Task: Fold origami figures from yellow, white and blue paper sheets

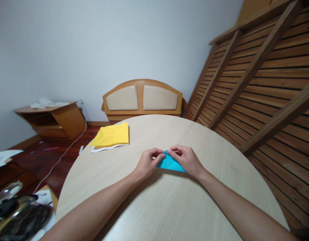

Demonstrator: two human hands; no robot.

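A folded sheet of blue paper (169, 163) is held between both hands over the middle of the round table (154, 207). Creases run across its face, and its top comes to a point. My left hand (149, 162) pinches the left side near the tip, thumb in front. On the other side, my right hand (186, 159) pinches the paper close to the same tip, fingers bent. The parts behind the fingers are hidden.
Yellow paper (111, 134) lies on white paper (106, 148) at the table's far left. Beyond the table stands a headboard (141, 82). A slatted wooden frame (245, 97) leans at the right. A low cabinet (66, 120) and a white cable (60, 159) are at the left.
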